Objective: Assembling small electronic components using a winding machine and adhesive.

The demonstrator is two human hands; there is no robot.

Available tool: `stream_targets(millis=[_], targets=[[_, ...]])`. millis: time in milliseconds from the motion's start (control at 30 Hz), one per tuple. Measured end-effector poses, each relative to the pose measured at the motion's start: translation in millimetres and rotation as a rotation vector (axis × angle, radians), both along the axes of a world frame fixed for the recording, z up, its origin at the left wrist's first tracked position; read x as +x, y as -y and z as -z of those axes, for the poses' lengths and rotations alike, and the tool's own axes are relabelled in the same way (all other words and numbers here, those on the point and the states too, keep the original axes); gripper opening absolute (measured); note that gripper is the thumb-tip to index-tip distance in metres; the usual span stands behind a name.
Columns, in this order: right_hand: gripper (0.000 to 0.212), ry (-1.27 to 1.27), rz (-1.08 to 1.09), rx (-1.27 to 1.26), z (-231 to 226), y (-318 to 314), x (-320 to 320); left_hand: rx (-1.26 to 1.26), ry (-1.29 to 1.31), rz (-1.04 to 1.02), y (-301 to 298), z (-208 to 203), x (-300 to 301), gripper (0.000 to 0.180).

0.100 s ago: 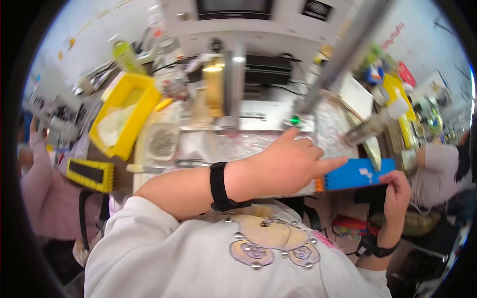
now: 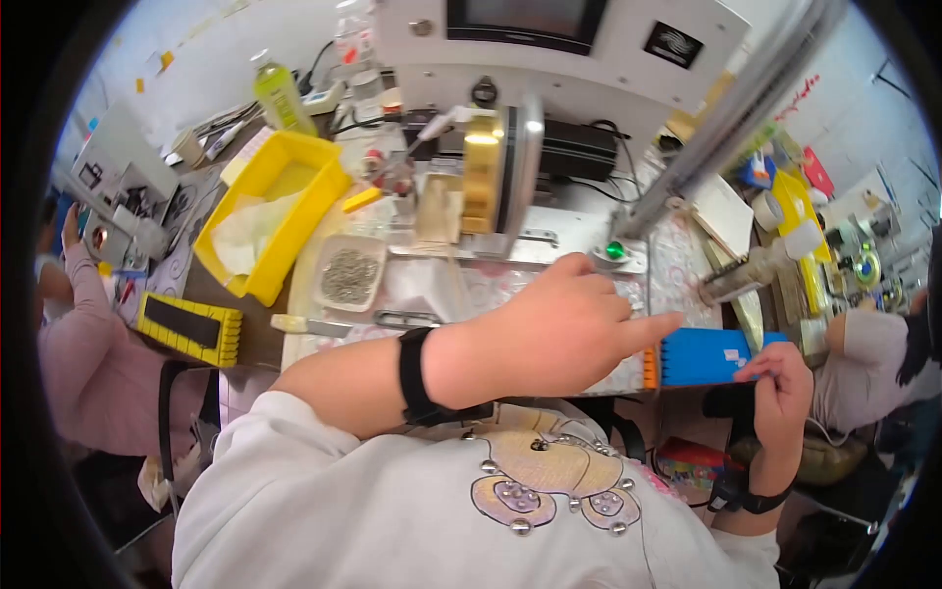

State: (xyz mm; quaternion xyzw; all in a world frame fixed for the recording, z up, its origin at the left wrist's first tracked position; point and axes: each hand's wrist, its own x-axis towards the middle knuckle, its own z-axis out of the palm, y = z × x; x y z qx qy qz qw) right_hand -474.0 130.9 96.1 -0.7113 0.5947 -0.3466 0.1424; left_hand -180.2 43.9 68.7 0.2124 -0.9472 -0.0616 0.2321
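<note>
My left hand (image 2: 559, 329) reaches across the front of the bench, palm down. One finger stretches to the right toward the blue box (image 2: 702, 357); the other fingers bend downward and their undersides are hidden. Just beyond it is a green-lit button (image 2: 615, 250) on a metal base, apart from the hand. My right hand (image 2: 781, 381) is at the near right edge of the blue box, fingers curled and tips close together; whether something small sits between them cannot be made out. A long pale pointed piece (image 2: 749, 312) lies against the far side of the box.
A machine with a gold-coloured roller (image 2: 481, 177) stands in the middle. To its left are a dish of small metal parts (image 2: 349, 277), a knife (image 2: 309, 325) and a yellow bin (image 2: 329, 172). A slanted metal post (image 2: 731, 113) rises at the right. People sit on both sides.
The whole view has shifted, and the bench appears farther right and lower. Relative to the button my left hand is farther left. My right fingertips have come nearer me along the blue box.
</note>
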Motion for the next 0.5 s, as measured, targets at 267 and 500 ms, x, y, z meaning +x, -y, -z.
stream_targets(millis=[267, 500], targets=[[0.018, -0.18, -0.834, 0.227, -8, 94, 240, -0.03, -0.658, -0.768, -36, 4, 188, 0.049], [0.021, -0.403, -0.752, -0.015, 90, 141, 355, 0.0, -0.598, -0.973, -47, 20, 261, 0.046]])
